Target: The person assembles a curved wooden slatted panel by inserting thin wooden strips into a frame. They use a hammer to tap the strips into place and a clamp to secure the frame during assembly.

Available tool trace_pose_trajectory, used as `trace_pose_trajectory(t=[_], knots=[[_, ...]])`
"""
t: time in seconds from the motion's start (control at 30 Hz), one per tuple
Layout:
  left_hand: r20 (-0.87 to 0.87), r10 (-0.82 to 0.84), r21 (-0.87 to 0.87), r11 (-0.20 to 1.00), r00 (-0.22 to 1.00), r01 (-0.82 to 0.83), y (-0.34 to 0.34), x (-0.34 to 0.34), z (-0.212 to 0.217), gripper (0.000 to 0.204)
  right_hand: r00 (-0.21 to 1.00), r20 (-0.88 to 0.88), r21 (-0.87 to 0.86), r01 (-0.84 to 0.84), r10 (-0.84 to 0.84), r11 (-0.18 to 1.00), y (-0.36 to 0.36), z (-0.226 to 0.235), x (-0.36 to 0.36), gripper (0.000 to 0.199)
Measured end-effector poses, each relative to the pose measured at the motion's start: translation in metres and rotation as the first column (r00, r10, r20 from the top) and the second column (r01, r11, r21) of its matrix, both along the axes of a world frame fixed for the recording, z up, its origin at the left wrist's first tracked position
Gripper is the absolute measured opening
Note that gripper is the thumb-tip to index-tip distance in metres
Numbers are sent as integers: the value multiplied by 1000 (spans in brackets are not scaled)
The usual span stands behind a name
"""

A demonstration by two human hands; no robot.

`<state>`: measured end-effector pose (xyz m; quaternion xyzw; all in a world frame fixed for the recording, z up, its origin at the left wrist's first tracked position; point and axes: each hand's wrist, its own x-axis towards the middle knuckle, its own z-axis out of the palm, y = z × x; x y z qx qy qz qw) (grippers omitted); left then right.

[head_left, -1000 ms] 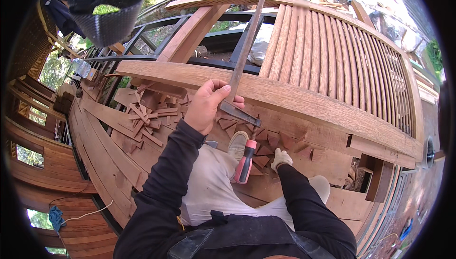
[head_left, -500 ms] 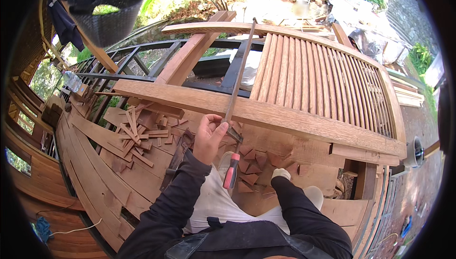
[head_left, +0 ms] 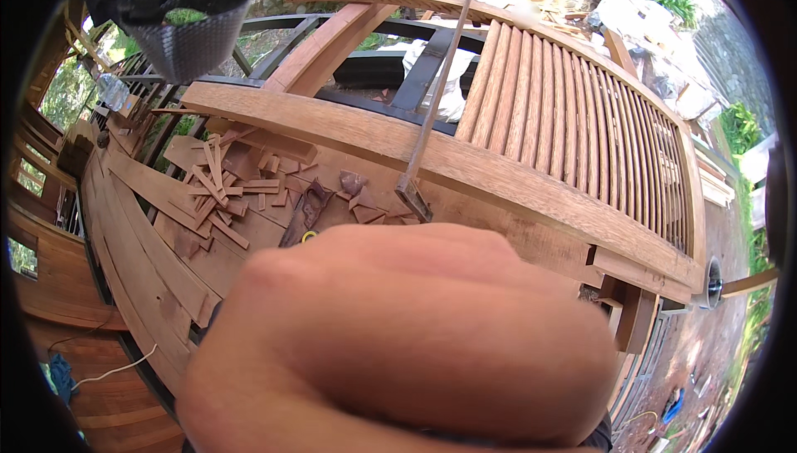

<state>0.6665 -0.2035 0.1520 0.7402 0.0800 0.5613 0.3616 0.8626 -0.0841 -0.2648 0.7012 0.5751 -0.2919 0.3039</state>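
Note:
A bare hand (head_left: 407, 328), blurred and very close, fills the lower middle. It looks like my left hand, with its fingers curled; whatever they may hold is hidden. Beyond it a bar clamp (head_left: 439, 88) spans a slatted wooden panel (head_left: 540, 96), from the far rail to the near rail (head_left: 365, 133). The clamp's near jaw (head_left: 413, 197) hangs below that near rail, and its handle is out of sight. My right hand cannot be made out.
Wood offcuts (head_left: 224, 183) lie heaped on the planks at left, beside a dark tool (head_left: 307, 208). A thick beam (head_left: 320, 50) passes under the panel over a black metal frame (head_left: 423, 71). A bucket (head_left: 712, 283) stands at far right.
My left hand has left the clamp, and a bare hand now looms close, covering my lap and the clamp's red-and-black handle. The panel appears higher in the view.

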Motion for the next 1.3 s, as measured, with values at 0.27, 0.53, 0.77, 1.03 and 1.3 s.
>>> trace_pose_trajectory(t=[0.27, 0.53, 0.77, 1.03, 1.3], knots=[[-52, 614, -448, 690, 787, -568, 44, -35, -92, 41, 999, 17, 192, -53, 51, 980, 16, -131, 60, 59], [-471, 637, -654, 211, 610, -726, 77, -7, -204, 37, 940, -248, 13, 246, -235, 969, 42, -113, 45, 82], [41, 765, -865, 349, 643, -360, 90, -16, -221, 32, 878, -470, 56, 132, -91, 990, 43, -97, 1, 82], [447, 758, -883, 460, 475, 96, 106, -27, -200, 45, 779, -612, 29, 199, -140, 980, 24, -63, 3, 79], [344, 743, -872, 480, 574, -98, 107, -24, -207, 45, 689, -721, 162, 281, -81, 946, 18, -84, 17, 64]])
